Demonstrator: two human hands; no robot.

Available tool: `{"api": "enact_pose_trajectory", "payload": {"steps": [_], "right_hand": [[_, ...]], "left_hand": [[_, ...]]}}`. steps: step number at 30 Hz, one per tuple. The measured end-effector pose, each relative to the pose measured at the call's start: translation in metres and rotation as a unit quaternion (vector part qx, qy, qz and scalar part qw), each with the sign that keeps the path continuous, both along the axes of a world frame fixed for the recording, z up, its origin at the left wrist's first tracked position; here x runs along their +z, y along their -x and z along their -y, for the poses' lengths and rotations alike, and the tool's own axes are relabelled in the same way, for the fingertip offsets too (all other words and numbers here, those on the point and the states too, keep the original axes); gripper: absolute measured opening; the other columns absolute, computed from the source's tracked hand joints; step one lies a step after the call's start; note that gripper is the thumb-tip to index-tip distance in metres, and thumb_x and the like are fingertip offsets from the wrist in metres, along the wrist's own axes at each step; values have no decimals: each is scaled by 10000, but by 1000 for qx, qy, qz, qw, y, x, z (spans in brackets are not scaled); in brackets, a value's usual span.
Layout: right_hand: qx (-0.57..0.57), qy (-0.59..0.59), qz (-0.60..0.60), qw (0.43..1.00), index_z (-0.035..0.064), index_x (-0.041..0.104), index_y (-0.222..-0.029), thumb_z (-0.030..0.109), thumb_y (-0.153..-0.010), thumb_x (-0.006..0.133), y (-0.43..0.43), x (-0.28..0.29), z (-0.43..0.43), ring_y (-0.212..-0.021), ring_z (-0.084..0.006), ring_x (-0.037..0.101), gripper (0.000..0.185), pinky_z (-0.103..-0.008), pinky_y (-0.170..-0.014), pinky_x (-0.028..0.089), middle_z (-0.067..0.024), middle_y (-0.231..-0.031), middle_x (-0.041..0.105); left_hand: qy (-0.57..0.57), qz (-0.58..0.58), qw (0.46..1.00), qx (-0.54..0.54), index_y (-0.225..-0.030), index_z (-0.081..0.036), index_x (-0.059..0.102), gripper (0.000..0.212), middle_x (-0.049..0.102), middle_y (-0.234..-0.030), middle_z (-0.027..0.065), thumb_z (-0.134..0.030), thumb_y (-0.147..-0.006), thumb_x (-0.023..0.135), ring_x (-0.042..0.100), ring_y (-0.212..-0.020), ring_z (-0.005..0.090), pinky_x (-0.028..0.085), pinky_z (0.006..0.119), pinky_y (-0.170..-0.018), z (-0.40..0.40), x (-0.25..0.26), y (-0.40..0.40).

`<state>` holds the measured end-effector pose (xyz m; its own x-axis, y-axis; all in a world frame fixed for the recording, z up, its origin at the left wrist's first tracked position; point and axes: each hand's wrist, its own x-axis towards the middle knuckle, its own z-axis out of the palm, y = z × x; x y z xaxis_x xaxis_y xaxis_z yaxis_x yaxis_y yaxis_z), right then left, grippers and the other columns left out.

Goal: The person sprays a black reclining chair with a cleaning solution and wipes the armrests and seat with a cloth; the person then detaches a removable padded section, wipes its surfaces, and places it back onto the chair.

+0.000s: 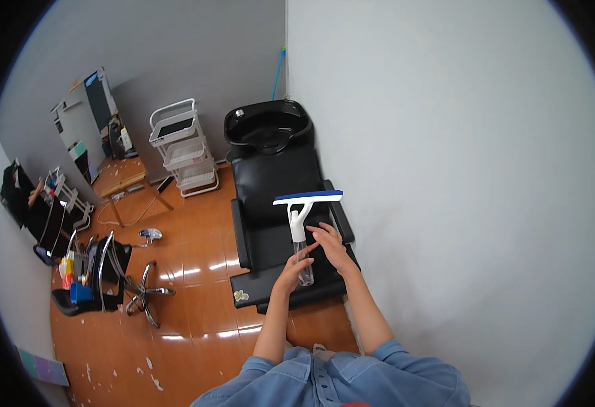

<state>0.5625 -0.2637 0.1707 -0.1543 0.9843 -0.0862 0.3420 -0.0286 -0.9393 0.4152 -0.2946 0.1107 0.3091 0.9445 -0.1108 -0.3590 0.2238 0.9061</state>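
Observation:
My left hand [291, 272] is wrapped around the clear plastic bottle of a spray squeegee [298, 231]. Its white spray head points away from me, and a white crossbar with a blue edge spans the top. Close to the right side of the bottle is my right hand [330, 246], its fingers apart and bent towards the bottle's neck. Whether its fingertips touch the bottle, I cannot tell. Beneath both hands is a black padded shampoo chair [279, 185] with armrests, and a black wash basin [267, 127] stands at its far end.
A white three-tier trolley [190, 152] stands left of the basin. Farther left, a mirror [83, 122] rises behind a wooden shelf [122, 175]. A wheeled salon chair [109, 274] holds bottles and a blue container [80, 293]. A pale wall [445, 178] runs close along my right.

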Motion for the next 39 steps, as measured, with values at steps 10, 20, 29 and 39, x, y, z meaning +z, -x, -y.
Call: {"api": "enact_pose_trajectory", "payload": {"steps": [10, 20, 29, 39], "right_hand": [[-145, -75, -225, 961, -6, 604, -897, 319, -854, 664, 71, -19, -73, -669, -131, 602, 334, -283, -614, 486, -51, -748, 604], [-316, 53, -349, 881, 30, 572, -682, 516, -914, 463, 42, -31, -87, -426, -117, 498, 549, -242, -417, 403, -32, -544, 529], [-411, 99, -258, 869, 71, 503, -515, 559, -858, 549, 13, -104, -132, -352, -107, 444, 599, -238, -356, 354, -15, -444, 462], [-377, 111, -201, 897, 30, 537, -542, 477, -879, 543, 9, -161, -225, -389, -118, 496, 560, -263, -383, 375, -30, -467, 502]], "left_hand": [[-37, -165, 981, -92, -1305, -25, 505, 564, 516, -1243, 119, -216, -805, 680, 508, -1078, 175, 391, 306, -911, -77, -20, 30], [-35, -33, 997, -65, -1378, -88, 435, 524, 413, -1408, 77, -305, -919, 563, 342, -1313, 202, 216, 320, -1094, -119, -51, 50], [85, 13, 996, 2, -1320, -46, 497, 567, 452, -1371, 125, -454, -949, 368, 370, -1289, 247, 201, 347, -1107, -165, -77, 48], [108, 30, 992, 50, -1318, -61, 506, 560, 390, -1424, 131, -449, -948, 343, 282, -1350, 232, 121, 338, -1130, -228, -129, 37]]}}
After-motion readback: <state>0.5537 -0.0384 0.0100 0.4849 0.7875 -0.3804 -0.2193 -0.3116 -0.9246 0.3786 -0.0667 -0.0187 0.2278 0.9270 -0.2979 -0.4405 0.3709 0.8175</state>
